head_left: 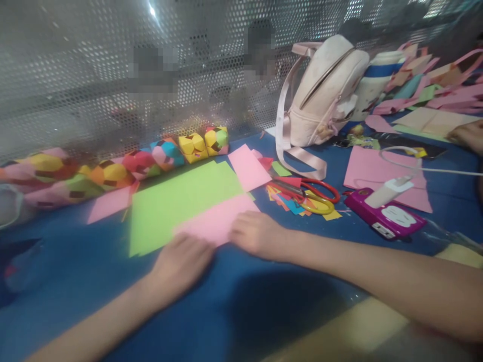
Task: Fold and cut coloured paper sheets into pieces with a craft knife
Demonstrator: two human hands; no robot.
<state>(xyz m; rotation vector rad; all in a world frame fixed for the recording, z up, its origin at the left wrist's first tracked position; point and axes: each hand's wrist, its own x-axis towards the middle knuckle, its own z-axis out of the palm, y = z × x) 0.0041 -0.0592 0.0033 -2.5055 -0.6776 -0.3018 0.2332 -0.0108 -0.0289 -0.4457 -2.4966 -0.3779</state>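
A pink sheet of paper (219,217) lies across the lower part of a light green stack of paper (181,193). My left hand (185,257) is closed at its near left edge, with the fingers curled on the paper. At the sheet's right end my right hand (258,235) is closed too, its bent fingers holding the paper down. The thumbs are mostly hidden, and motion smears the left hand slightly. Another pink sheet (249,167) rests beyond the green stack. To the right of it lie scissors (315,196) with red and yellow handles, over small coloured paper scraps (290,205).
Folded multicoloured paper balls (166,153) line the back by a perforated metal screen (211,60). On the right are a pale pink backpack (324,95), a bottle (379,83), pink paper (366,163) and a purple power strip (388,213). Another person's hand (468,134) reaches in at the far right.
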